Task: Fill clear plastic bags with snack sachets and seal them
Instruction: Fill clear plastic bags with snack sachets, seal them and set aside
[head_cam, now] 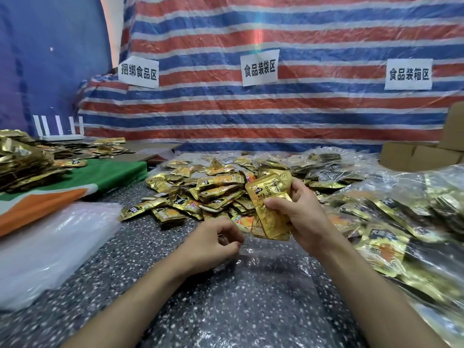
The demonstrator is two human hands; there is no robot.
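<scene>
A fanned bundle of gold foil snack sachets (270, 209) is gripped in the right hand (303, 217), thumb laid across the front and fingers curled behind. Just below and left of that hand, the mouth edge of a flat clear plastic bag (263, 285) appears to be pinched between thumb and forefinger of the left hand (213, 243). The film is faint there, so the pinch is judged rather than certain. The bag's body is spread on the dark speckled tabletop (150, 247) between the forearms. A loose heap of gold sachets (200, 194) lies beyond both hands. Filled clear bags (401, 234) are piled right of the right hand, and a stack of empty clear bags (50, 247) sits left of the left hand. The sachets are judged light, slick and springy, liable to slide out of a fan, and best squeezed across the middle. The bag film is judged limp and clingy, best taken by one lip of the mouth.
</scene>
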